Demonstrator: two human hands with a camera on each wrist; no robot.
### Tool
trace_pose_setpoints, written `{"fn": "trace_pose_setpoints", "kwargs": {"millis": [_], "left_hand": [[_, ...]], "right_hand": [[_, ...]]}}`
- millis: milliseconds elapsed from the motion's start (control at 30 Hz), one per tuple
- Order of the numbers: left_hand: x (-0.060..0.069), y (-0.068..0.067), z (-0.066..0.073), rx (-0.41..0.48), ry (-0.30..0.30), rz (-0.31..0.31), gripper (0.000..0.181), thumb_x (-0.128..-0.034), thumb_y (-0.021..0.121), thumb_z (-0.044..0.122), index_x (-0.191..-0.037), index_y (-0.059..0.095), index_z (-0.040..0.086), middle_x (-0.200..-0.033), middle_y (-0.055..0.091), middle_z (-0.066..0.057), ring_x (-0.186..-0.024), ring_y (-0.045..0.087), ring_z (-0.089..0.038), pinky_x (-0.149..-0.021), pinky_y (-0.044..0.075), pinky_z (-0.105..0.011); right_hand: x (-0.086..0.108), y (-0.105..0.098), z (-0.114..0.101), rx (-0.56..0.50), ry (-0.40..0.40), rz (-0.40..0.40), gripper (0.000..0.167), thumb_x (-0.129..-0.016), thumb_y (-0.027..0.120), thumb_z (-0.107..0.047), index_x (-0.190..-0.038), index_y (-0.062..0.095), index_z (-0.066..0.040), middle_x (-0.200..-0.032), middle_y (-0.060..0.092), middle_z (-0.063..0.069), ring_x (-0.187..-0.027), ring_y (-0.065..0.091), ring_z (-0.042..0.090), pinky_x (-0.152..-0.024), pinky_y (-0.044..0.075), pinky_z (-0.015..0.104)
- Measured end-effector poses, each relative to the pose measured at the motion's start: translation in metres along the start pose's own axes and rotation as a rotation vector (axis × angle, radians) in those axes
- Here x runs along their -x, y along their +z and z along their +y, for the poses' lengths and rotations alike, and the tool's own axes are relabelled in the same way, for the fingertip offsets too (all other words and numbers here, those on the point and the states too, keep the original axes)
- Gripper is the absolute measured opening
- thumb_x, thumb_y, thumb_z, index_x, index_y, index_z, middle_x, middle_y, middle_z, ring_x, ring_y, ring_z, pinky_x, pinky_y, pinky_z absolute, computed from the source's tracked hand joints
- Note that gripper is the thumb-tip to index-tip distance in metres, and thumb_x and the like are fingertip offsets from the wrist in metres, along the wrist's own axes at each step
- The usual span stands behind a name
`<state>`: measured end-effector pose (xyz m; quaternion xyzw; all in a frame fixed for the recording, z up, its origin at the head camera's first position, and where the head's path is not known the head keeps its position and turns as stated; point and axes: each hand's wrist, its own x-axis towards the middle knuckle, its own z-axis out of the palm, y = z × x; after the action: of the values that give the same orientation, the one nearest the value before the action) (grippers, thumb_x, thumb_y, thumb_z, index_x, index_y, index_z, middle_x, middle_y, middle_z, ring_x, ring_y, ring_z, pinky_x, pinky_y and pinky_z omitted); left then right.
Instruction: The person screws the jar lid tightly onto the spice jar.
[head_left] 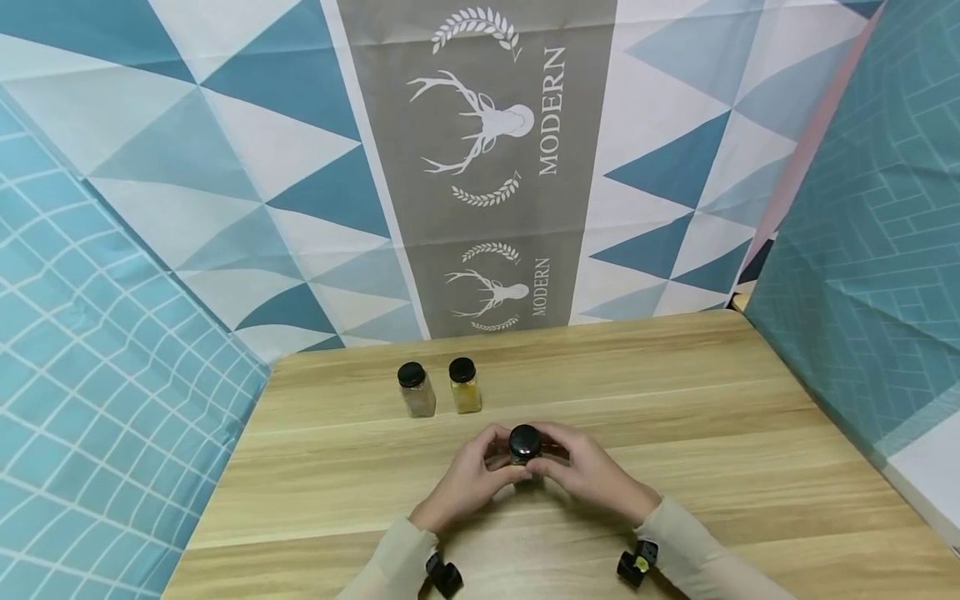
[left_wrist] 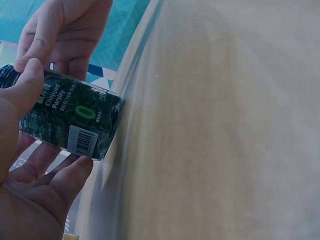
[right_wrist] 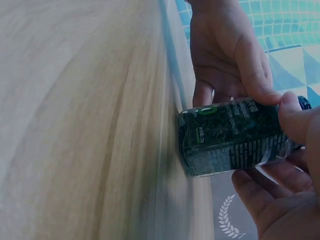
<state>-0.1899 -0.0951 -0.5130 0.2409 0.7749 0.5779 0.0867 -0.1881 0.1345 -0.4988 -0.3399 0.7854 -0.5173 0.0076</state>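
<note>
Both hands hold one parsley jar, a clear square jar of dark green flakes with a black lid (head_left: 525, 442). Its label reads Chopped Parsley in the left wrist view, where the jar (left_wrist: 75, 112) shows its barcode. My left hand (head_left: 468, 479) grips it from the left, thumb across the near side. From the right, my right hand (head_left: 592, 471) grips the same jar, its thumb near the left one. In the right wrist view the jar's base (right_wrist: 187, 145) is close to the wooden tabletop; whether it touches cannot be told.
Behind the hands stand two more black-lidded jars, one with brownish contents (head_left: 418, 396) and one with yellow contents (head_left: 467, 392). The wooden table (head_left: 337, 467) ends at a patterned cloth (head_left: 487, 167) at the back. Blue cloths hang at the left and right sides.
</note>
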Motion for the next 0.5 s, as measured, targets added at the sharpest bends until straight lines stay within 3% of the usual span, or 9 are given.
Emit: {"fn": "trace_pose_setpoints", "kwargs": {"millis": [233,500], "left_hand": [[-0.008,-0.002,-0.001,-0.046,0.014,0.019,0.04,-0.0912,0.081,0.026,-0.123,0.061,0.013,-0.125,0.07,-0.007,-0.119,0.068,-0.023,-0.102,0.058,-0.028],[-0.018,-0.004,-0.003,-0.1,0.036,0.053,0.04,-0.0919,0.08,0.027,-0.124,0.061,0.013,-0.124,0.07,-0.006,-0.119,0.068,-0.023,-0.106,0.057,-0.032]], "right_hand": [[-0.003,0.001,0.0,-0.023,0.079,0.017,0.049,-0.098,0.071,-0.024,-0.143,0.056,-0.011,-0.137,0.065,0.01,-0.122,0.067,0.025,-0.104,0.058,0.032],[-0.013,-0.001,0.005,0.052,0.063,0.049,0.048,-0.099,0.069,-0.017,-0.143,0.055,-0.004,-0.135,0.066,0.014,-0.123,0.066,0.029,-0.103,0.058,0.036]]}}
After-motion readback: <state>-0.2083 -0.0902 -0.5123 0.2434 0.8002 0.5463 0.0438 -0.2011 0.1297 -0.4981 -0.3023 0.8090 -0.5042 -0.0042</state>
